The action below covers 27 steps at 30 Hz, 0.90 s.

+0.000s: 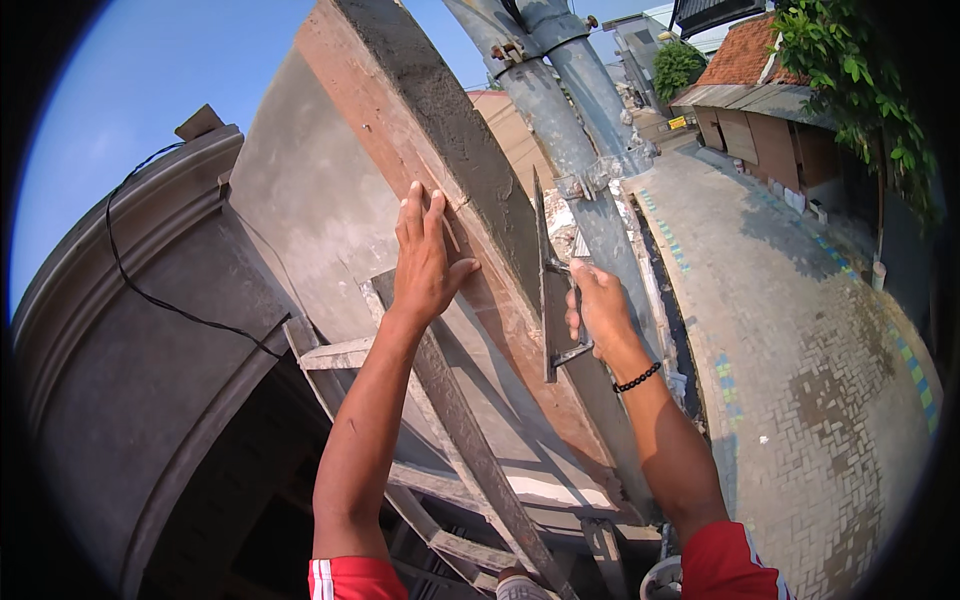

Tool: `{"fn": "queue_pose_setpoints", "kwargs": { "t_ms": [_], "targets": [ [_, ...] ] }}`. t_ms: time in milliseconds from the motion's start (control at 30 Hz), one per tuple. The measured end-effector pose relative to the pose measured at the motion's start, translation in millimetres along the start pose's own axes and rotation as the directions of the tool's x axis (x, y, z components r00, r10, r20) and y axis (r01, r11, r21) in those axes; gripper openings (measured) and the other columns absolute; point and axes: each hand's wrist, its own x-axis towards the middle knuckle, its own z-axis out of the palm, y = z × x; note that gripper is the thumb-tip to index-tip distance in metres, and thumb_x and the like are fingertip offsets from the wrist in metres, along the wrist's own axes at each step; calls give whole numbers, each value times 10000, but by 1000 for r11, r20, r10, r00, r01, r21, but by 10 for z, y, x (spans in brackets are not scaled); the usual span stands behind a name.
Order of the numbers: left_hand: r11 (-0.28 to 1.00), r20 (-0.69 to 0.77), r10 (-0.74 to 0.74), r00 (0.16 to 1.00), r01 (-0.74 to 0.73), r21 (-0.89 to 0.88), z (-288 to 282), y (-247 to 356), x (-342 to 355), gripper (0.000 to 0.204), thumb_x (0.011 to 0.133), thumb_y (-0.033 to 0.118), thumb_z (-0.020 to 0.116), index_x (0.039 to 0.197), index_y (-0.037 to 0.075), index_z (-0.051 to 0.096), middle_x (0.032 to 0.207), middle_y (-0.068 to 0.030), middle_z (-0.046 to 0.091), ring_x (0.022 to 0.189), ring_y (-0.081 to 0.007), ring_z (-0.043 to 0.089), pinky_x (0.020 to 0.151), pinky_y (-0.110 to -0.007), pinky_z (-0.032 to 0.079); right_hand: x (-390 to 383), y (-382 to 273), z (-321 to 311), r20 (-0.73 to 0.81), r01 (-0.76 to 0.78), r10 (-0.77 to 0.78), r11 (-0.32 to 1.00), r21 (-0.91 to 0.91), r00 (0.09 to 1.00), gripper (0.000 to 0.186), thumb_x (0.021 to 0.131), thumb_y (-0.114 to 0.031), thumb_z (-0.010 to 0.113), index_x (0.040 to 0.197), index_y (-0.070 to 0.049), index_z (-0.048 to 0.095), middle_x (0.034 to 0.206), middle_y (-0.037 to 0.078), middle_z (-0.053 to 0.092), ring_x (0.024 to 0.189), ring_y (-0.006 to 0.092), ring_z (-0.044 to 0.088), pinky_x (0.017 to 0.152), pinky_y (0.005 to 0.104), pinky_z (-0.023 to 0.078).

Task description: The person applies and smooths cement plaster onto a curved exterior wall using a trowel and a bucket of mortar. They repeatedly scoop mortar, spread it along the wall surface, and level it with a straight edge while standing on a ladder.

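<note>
My left hand point(424, 262) lies with fingers stretched and thumb apart on a long reddish-brown board point(372, 118), which runs slantwise along the edge of a grey plastered wall point(300, 150). My right hand point(602, 305) is closed round the handle of a plastering trowel point(547, 310). Its long thin blade is seen nearly edge-on, close to the narrow face of grey wet-looking plaster point(455, 135) beside the board. Whether the blade touches the plaster I cannot tell.
A wooden ladder point(450, 400), spattered with mortar, stands below my left arm. Grey metal poles point(545, 105) rise just beyond the wall. Far below on the right runs a paved street point(790, 330). A black cable point(150, 295) hangs over the moulded wall at left. A bucket rim point(655, 580) shows at the bottom.
</note>
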Motion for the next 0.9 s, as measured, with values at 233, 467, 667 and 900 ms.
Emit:
{"fn": "queue_pose_setpoints", "kwargs": {
  "t_ms": [233, 467, 667, 900],
  "targets": [
    [999, -2, -6, 1000, 6, -35, -1, -22, -47, 1060, 620, 56, 854, 1479, 94, 234, 1558, -197, 104, 1402, -421, 194, 1145, -467, 286, 342, -211, 283, 60, -18, 18, 1000, -7, 998, 292, 984, -333, 485, 967, -43, 514, 648, 15, 489, 429, 90, 469, 338, 261, 386],
    [998, -39, 22, 999, -25, -61, 21, 4, 2, 994, 635, 61, 828, 1454, 67, 264, 1538, -227, 141, 1384, -477, 209, 1124, -518, 285, 420, -834, 738, 211, 207, -186, 974, -86, 960, 312, 999, -326, 473, 1028, -23, 540, 616, -11, 452, 421, 65, 434, 343, 238, 378],
    [958, -172, 239, 956, -260, -118, 106, -193, -34, 892, 644, 80, 802, 1418, 48, 360, 1506, -231, 253, 1378, -476, 230, 1085, -515, 327, -84, -844, 833, 445, 361, -325, 933, 5, 834, 406, 1014, -304, 461, 1171, 49, 584, 602, -7, 465, 415, 65, 455, 346, 233, 372],
    [999, 20, -9, 1000, 10, -33, 7, -23, -34, 1128, 606, 37, 857, 1497, 104, 169, 1559, -214, 69, 1404, -458, 162, 1150, -500, 266, -395, -148, -22, 171, 43, -61, 993, 110, 983, 420, 1014, -331, 463, 1221, 21, 561, 662, 2, 492, 447, 53, 466, 353, 221, 378]
  ]
}}
